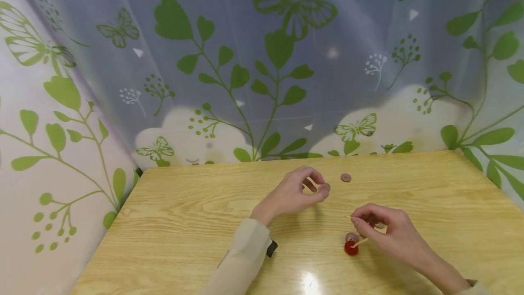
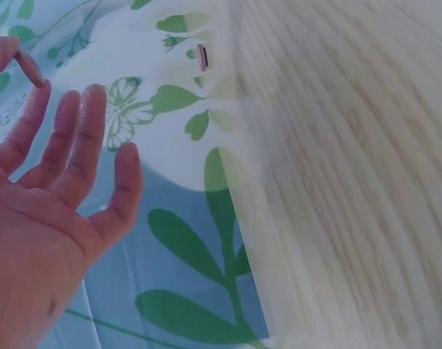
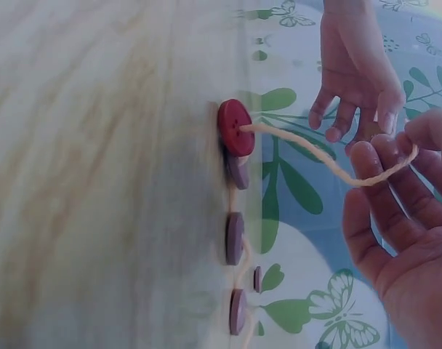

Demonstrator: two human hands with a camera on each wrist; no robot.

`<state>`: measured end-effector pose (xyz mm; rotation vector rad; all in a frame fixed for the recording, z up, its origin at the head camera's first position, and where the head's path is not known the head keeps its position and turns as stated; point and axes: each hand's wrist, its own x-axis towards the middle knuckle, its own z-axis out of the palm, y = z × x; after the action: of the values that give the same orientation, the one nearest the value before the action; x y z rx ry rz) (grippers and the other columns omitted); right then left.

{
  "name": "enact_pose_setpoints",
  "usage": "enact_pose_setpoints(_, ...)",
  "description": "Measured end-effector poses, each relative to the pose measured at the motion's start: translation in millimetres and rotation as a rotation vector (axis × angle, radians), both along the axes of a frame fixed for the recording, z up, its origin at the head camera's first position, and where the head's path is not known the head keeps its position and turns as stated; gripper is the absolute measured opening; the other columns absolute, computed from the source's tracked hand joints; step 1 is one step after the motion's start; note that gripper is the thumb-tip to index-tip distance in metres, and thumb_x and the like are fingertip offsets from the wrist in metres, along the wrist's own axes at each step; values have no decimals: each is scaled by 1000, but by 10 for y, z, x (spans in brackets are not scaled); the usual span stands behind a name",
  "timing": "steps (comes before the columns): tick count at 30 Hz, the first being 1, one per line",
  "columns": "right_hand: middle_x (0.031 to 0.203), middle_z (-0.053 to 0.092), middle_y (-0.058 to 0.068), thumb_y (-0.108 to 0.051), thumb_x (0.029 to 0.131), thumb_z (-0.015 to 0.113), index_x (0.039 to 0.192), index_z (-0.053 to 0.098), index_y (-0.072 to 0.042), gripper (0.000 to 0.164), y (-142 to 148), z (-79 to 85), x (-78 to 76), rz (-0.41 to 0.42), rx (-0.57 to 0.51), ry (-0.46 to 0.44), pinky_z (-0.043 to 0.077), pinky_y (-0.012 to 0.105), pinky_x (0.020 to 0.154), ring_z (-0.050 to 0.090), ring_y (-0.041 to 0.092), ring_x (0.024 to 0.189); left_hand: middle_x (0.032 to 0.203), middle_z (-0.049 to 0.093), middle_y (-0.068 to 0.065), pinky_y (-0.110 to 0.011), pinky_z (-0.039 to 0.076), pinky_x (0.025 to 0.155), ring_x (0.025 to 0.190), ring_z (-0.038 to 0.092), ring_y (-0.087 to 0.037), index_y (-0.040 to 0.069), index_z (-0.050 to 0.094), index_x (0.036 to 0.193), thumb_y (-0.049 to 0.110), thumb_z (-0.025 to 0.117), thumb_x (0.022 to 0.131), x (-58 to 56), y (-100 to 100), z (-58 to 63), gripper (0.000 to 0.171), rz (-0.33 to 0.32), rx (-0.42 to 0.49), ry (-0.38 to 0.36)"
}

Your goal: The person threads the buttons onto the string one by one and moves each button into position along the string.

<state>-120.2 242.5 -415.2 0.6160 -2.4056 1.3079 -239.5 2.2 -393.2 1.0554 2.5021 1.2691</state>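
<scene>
My left hand point(image 1: 292, 194) pinches a dusty-pink button point(image 1: 326, 187) between thumb and index finger, just above the table; the left wrist view shows this button point(image 2: 30, 67) nearly edge-on, the other fingers spread. Closer to me on the right, my right hand point(image 1: 395, 233) holds the end of a pale cord point(image 3: 308, 149) between thumb and index finger. That cord passes through a red button point(image 3: 235, 129), which leans on a dusty-pink button point(image 1: 351, 236). In the right wrist view, more pink buttons point(image 3: 235, 238) stand along the cord, partly hidden by my hand in the head view.
A loose dusty-pink button point(image 1: 345, 177) lies near the back of the wooden table point(image 1: 184, 222). Behind the table hangs a curtain point(image 1: 229, 81) printed with leaves and butterflies. A small black object point(image 1: 271, 248) shows at my left sleeve.
</scene>
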Motion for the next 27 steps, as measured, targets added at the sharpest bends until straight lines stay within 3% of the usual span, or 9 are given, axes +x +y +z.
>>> enact_pose_setpoints(7, 83, 70, -13, 6, 90, 71, 98, 72, -20, 28, -63, 58, -36, 0, -5, 52, 48, 21, 54, 61, 2, 67, 109, 64, 10, -24, 56, 82, 96, 65, -5, 25, 64, 107, 33, 71, 95, 85, -79, 61, 16, -19, 67, -1)
enact_pose_setpoints(15, 81, 70, -12, 5, 93, 69, 99, 72, -19, 25, -123, 79, -62, 46, -21, 14, 51, 23, 57, 64, 7, 65, 105, 68, 8, -30, 59, 87, 95, 65, -7, 21, 65, 106, 30, 72, 94, 205, -167, 60, 17, -34, 115, -10)
enact_pose_setpoints(23, 77, 69, -12, 3, 93, 69, 99, 71, -19, 24, -152, 75, -59, 54, -20, -1, 50, 23, 54, 65, 9, 63, 95, 70, 6, -24, 59, 76, 81, 65, -5, 20, 69, 104, 26, 73, 93, 275, -210, -3, 14, -35, 179, -116)
enact_pose_setpoints(27, 77, 69, -12, 4, 93, 69, 99, 71, -19, 24, -158, 74, -60, 58, -23, 1, 49, 23, 54, 65, 9, 63, 95, 71, 4, -25, 58, 76, 82, 65, -6, 19, 71, 104, 23, 72, 92, 277, -227, -27, 13, -29, 221, -159)
